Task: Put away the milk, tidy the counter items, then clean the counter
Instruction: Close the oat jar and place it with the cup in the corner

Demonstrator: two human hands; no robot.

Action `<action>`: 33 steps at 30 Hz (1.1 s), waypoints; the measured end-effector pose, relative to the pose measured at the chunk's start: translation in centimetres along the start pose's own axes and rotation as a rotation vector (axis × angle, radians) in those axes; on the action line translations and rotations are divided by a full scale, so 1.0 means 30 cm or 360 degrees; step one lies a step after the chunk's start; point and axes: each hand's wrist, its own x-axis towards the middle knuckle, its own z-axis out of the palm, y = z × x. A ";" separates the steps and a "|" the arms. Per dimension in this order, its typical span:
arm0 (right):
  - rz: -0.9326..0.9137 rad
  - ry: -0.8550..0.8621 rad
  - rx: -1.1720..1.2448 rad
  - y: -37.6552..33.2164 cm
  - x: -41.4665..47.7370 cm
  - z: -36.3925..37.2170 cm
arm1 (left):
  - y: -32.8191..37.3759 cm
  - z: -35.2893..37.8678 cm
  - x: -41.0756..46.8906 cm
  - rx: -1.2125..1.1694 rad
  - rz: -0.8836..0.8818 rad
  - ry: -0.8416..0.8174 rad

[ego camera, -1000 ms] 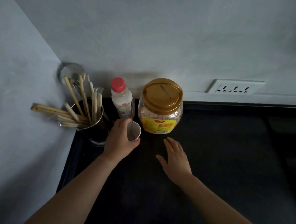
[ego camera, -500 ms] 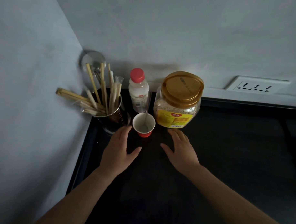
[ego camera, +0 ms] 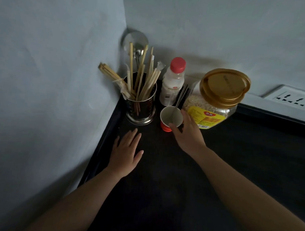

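A small red paper cup with a white inside stands on the black counter, and a metal spoon leans in it. My right hand wraps the cup's right side, thumb at the near rim. My left hand lies flat on the counter, fingers spread, just in front of the metal holder. Behind the cup stands a white milk bottle with a red cap. To its right sits a clear jar of grains with a gold lid and a yellow label.
A steel utensil holder full of wooden chopsticks fills the corner, against the grey left wall. A round metal object hangs on the wall above it. A white socket strip runs along the back wall at right.
My left hand let go of the cup and drew back flat onto the counter. My right hand moved forward and closed around the cup. The view turned toward the corner.
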 end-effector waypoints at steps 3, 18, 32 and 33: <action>0.0008 0.0017 0.0031 0.001 -0.010 0.008 | -0.009 0.015 -0.004 0.0004 0.0009 -0.0017; 0.0171 0.0335 0.0215 -0.044 0.061 0.041 | -0.025 0.039 -0.008 -0.0028 0.0030 0.0034; 0.0235 0.0556 0.0621 -0.075 0.059 0.010 | -0.021 0.042 -0.015 -0.0057 0.0006 0.0038; 0.0212 0.0559 0.0630 -0.072 0.054 0.003 | -0.020 0.040 -0.017 -0.0058 0.0004 0.0039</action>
